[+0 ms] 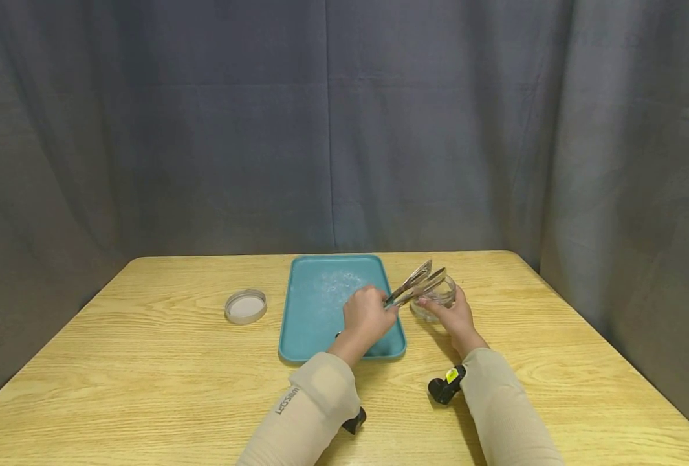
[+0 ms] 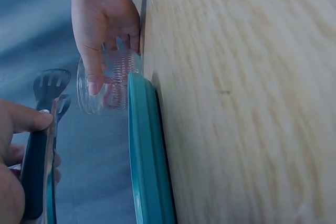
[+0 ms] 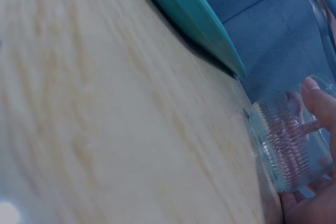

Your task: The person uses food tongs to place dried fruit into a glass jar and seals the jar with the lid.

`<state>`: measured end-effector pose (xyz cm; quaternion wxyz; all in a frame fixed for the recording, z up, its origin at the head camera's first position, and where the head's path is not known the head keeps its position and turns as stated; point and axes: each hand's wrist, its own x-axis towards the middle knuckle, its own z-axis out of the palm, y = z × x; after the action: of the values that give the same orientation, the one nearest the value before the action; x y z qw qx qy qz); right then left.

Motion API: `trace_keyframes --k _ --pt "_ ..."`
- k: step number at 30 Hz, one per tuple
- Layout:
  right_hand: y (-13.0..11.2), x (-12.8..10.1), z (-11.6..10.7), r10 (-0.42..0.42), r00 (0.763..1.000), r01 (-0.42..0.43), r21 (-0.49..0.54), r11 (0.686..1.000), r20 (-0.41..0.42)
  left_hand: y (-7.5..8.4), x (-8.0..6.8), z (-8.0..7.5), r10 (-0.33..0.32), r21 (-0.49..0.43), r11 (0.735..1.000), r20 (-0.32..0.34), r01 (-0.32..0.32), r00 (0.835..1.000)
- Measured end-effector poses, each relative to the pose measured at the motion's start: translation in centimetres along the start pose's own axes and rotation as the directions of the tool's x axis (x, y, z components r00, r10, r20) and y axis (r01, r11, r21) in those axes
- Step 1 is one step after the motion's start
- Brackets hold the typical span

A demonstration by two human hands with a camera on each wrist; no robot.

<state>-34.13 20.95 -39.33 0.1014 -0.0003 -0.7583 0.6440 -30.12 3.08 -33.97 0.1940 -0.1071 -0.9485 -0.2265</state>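
My left hand [image 1: 367,315] grips a pair of metal tongs [image 1: 431,283] above the right part of a teal tray [image 1: 309,323]. Dark handles and slotted heads of the tongs [image 2: 51,85] show in the left wrist view. Their heads point up and right, over the mouth of a clear glass jar [image 3: 283,140]. My right hand [image 1: 459,320] holds this jar around its side, just right of the tray, with its base at or close to the tabletop. Fine ribs show through the jar's lower part; whether anything lies inside, I cannot tell.
A round, pale lid [image 1: 246,307] lies on the wooden table [image 1: 164,362], left of the tray. White specks mark the tray's surface. Grey curtains [image 1: 233,149] stand behind and at both sides of the table.
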Motion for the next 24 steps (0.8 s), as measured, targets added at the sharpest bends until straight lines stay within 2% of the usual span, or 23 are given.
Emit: trace_keyframes --k 10,15,24 --pt "0.1 0.0 0.0 0.005 1.000 -0.005 -0.021 1.000 -0.008 0.1 -0.1 -0.7 -0.024 -0.060 0.998 -0.017 0.023 1.000" --pt "0.1 0.0 0.1 0.035 0.999 -0.036 -0.028 0.999 -0.012 -0.1 0.1 -1.2 -0.034 -0.075 0.997 -0.031 0.032 0.999" --pt "0.1 0.1 0.1 0.036 0.999 -0.037 -0.039 0.999 -0.011 -0.4 0.6 -2.4 -0.078 -0.098 0.993 -0.093 0.068 0.993"
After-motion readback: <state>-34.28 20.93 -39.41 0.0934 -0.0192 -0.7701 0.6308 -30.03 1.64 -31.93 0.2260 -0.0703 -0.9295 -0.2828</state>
